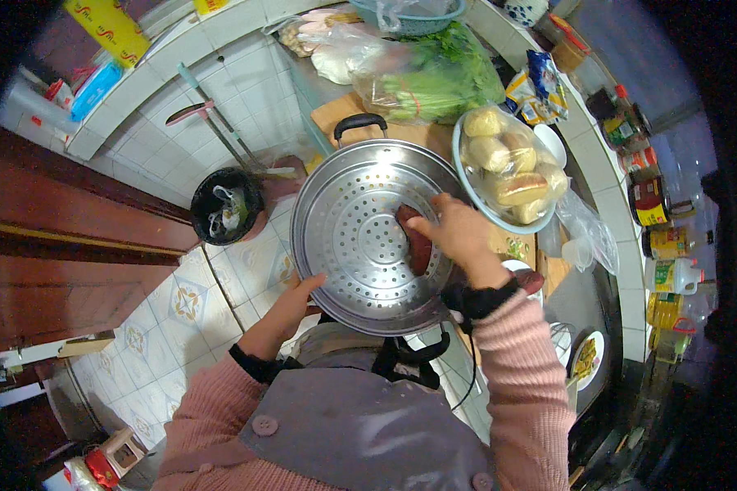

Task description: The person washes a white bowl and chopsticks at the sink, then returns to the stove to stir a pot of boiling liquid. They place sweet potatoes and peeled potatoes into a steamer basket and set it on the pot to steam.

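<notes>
A round metal steamer (344,204) with a perforated bottom and black side handles is in front of my body. Inside it, on the right part of the holes, lies a long reddish-brown sweet potato (418,245). My right hand (465,233) reaches over the right rim and grips the sweet potato, thumb on top; some fingers are hidden behind the hand. At the lower left rim my left hand (285,311) holds the steamer, its thumb over the edge and the other fingers mostly hidden. Another reddish piece (531,283) sits right of my right wrist.
A blue basin (467,192) of bagged buns stands right of the steamer. Bagged leafy greens (434,86) lie behind, near a wooden board (336,112). Bottles and jars (648,200) line the right ledge. A black bin (195,214) stands on the floor at left.
</notes>
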### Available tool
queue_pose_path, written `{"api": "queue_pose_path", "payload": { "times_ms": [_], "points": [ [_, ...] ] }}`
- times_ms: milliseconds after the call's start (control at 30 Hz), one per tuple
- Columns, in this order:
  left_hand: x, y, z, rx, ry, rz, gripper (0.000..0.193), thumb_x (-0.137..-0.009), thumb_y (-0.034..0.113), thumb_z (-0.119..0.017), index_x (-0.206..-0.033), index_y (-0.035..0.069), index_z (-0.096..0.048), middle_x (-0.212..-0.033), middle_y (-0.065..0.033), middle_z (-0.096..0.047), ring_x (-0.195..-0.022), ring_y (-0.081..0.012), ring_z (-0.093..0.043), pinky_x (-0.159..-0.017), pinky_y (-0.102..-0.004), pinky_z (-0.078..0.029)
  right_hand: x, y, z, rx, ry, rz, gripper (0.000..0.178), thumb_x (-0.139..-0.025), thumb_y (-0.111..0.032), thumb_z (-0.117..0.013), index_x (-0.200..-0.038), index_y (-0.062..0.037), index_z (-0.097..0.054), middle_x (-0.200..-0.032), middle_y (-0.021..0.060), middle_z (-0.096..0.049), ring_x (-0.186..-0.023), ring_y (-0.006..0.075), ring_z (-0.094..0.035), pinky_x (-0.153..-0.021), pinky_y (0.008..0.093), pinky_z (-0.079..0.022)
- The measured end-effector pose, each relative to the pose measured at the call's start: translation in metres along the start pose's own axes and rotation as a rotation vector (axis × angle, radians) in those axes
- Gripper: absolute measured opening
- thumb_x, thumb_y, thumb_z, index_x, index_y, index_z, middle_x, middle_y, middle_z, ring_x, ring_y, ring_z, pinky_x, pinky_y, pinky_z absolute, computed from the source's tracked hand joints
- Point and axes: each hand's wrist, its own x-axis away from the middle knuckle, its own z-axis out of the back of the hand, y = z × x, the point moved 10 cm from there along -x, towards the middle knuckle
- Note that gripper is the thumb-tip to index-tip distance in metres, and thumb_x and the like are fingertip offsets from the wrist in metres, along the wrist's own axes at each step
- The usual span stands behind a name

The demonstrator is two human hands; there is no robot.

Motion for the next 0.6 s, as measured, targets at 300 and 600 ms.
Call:
{"api": "queue_pose_path", "payload": {
  "times_ms": [300, 600],
  "points": [
    [-0.010, -0.009, 0.007, -0.025, -0.029, 0.001, 0.060, -0.089, 0.039, -0.051, -0.136, 0.004, -0.036, -0.130, -0.0105, -0.048, -0.115, -0.0252, -0.048, -0.098, -0.0416, -0.039, 0.165, 0.230, 0.067, -0.682, 0.510, -0.448, 0.034, -0.090, -0.029, -0.059, -0.108, -0.0004, -0.060, -0.087, 0.0103, -0.066, -0.074, 0.0142, -0.061, -0.066, 0.0272, -0.048],
    [-0.010, -0.003, 0.003, 0.013, -0.017, 0.030, 0.050, -0.090, 0.035, -0.051, -0.129, 0.005, -0.044, -0.129, -0.0085, -0.051, -0.117, -0.0226, -0.050, -0.097, -0.0401, -0.041, 0.231, 0.294, -0.035, -1.078, 0.412, -0.735, 0.036, -0.090, -0.029, -0.057, -0.118, -0.0056, -0.053, -0.091, 0.0067, -0.063, -0.072, 0.0114, -0.058, -0.058, 0.0241, -0.047]
  ]
}}
